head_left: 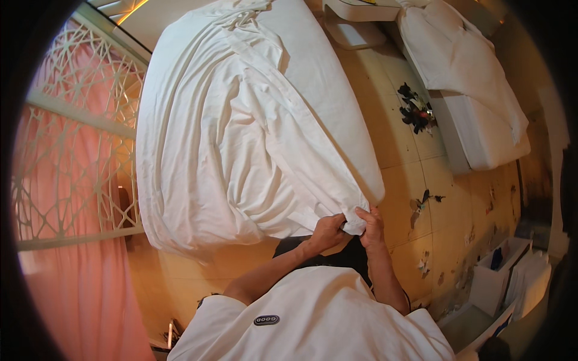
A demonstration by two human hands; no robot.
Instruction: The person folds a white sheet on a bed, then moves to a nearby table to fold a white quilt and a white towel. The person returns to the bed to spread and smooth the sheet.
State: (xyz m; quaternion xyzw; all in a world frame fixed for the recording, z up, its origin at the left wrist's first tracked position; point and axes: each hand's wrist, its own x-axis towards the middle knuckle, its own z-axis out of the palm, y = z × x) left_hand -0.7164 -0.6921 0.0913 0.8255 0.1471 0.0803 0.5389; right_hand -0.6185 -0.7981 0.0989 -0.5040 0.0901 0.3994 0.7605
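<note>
A large white duvet cover or sheet (241,132) lies loosely spread in folds over the bed (325,78), whose right side shows a smooth white mattress surface. At the near right corner of the bed, my left hand (329,233) is closed on the edge of the cloth. Close beside it on the right, my right hand (371,227) pinches the same corner, thumb on top. A small bunched end of the fabric sits between the two hands. Whether the cloth is a sheet or a cover, I cannot tell.
A second bed (463,78) with rumpled white bedding stands at the right. Dark items (415,110) lie on the tiled floor (391,138) between the beds. A white lattice screen (78,132) and pink curtain (78,289) stand left. A white box (497,274) is at the lower right.
</note>
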